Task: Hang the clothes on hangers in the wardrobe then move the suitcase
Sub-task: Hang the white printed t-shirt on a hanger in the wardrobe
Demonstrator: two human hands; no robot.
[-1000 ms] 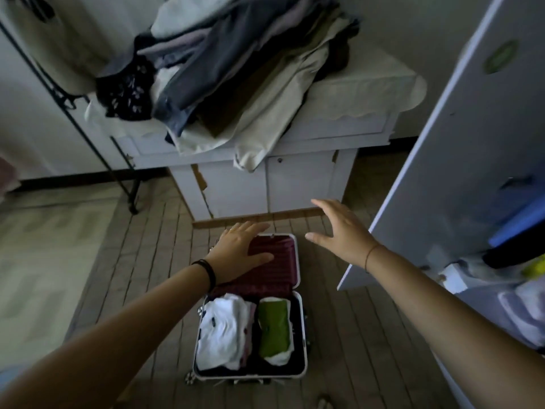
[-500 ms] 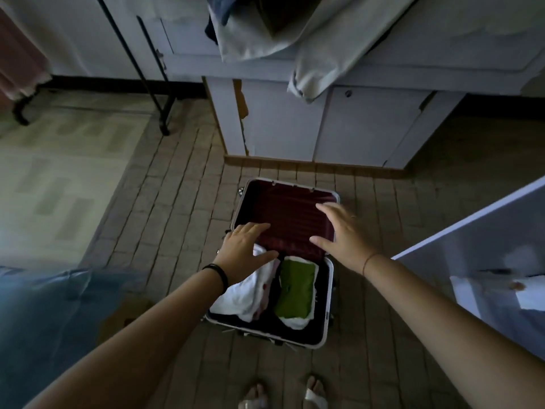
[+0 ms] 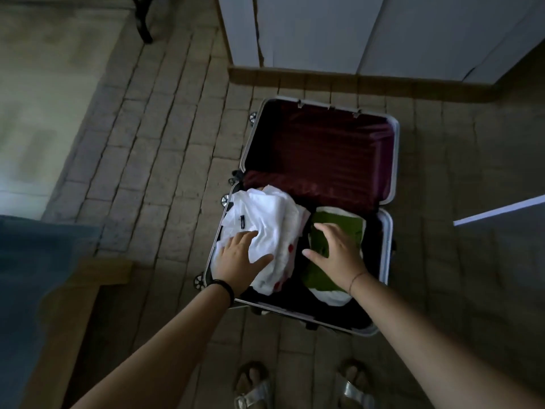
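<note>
An open suitcase (image 3: 393,160) with a silver frame and a dark red lining lies flat on the brick floor in front of me. Its near half holds a pile of white clothes (image 3: 271,219) on the left and a folded green garment (image 3: 339,228) on the right. My left hand (image 3: 239,259) lies over the white pile with fingers spread and straight. My right hand (image 3: 336,255) hovers over or touches the green garment, fingers relaxed. Neither hand grips anything.
A white cabinet (image 3: 324,31) stands just beyond the suitcase. The white wardrobe door's edge (image 3: 498,211) juts in at the right. A blue-covered bed or cushion (image 3: 32,276) fills the lower left. My sandalled feet (image 3: 253,385) stand right behind the suitcase.
My view has tilted down from the cabinet to the suitcase. Both hands have dropped from the lid side onto the clothes in the near half.
</note>
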